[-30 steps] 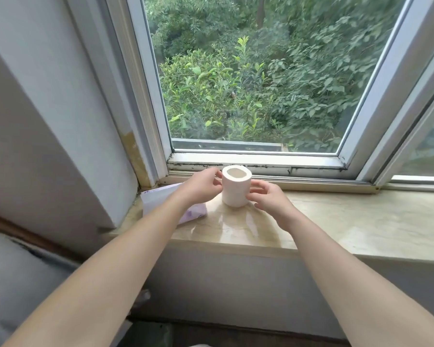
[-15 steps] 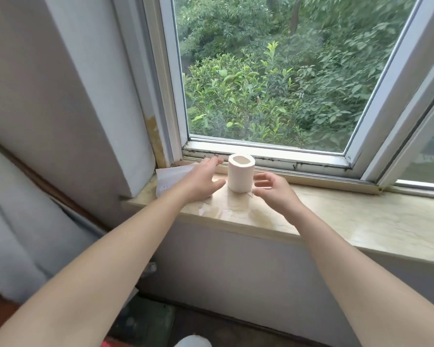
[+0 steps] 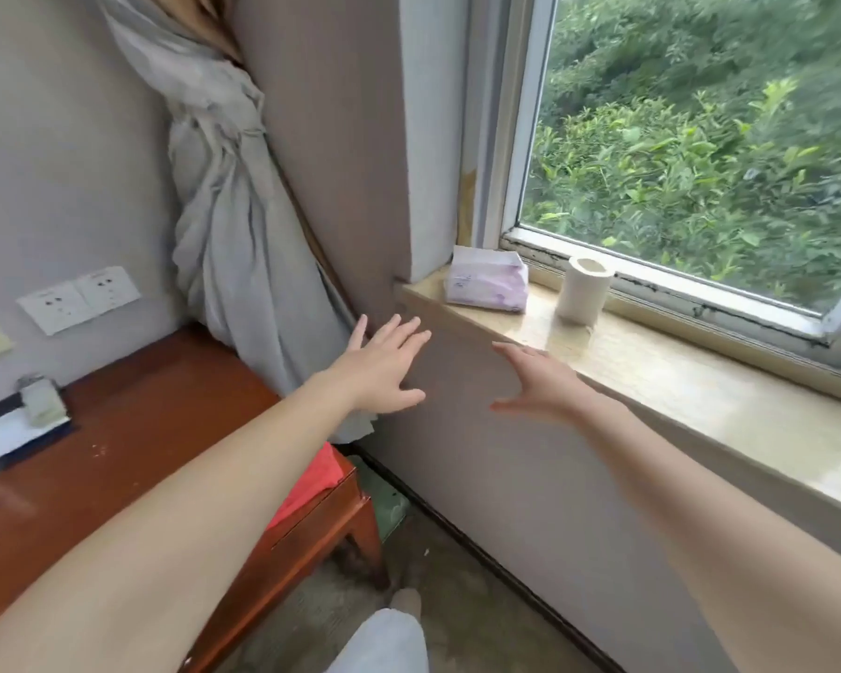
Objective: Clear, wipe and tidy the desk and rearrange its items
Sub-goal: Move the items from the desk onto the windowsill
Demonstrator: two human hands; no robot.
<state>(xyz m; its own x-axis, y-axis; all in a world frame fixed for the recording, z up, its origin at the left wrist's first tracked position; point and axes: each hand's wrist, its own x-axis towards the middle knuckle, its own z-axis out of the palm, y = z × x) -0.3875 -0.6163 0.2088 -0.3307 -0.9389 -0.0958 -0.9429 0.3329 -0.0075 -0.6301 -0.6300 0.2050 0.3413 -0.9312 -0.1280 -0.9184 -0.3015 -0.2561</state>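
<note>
— Windowsill (image 3: pixel 676 381) runs down the right of frame, pale stone, shiny. Paper roll (image 3: pixel 584 296) stands upright on it, close to the window frame (image 3: pixel 651 281). Tissue pack (image 3: pixel 489 284) lies just beside the roll, tucked in the sill's corner at upper centre. Desk (image 3: pixel 142 429) sits lower left.

— And your hands?

— Both empty. Left hand (image 3: pixel 384 366) is mid-frame, fingers straight & spread, gripping nothing. Right hand (image 3: pixel 537 386) is just right of it, fingers loosely splayed, thumb out, nothing in it either. Both hang in front of the wall (image 3: pixel 506 478) below the sill, apart from roll & pack.

— So what worries you?

— Roll first. It's light & upright on a slick surface. If I brush it w/ the right hand reaching across, I reckon it tips & rolls off the sill edge. Pack is soft, less bother.

— Desk side?

— Dark board (image 3: pixel 20 429) w/ white paper at far left, sth small on top, too blurred to name. Wiping w/o lifting those first prob. shoves them off the edge. Curtain (image 3: pixel 229 211) hangs down by the desk's back corner, so a wiping pass there could snag it. Red fabric (image 3: pixel 312 478) pokes out at the desk's near end; can't tell what it is.

— Anything to wipe with?

— None in view. Picture's smeared, esp. upper right, so I don't trust small details.
</note>
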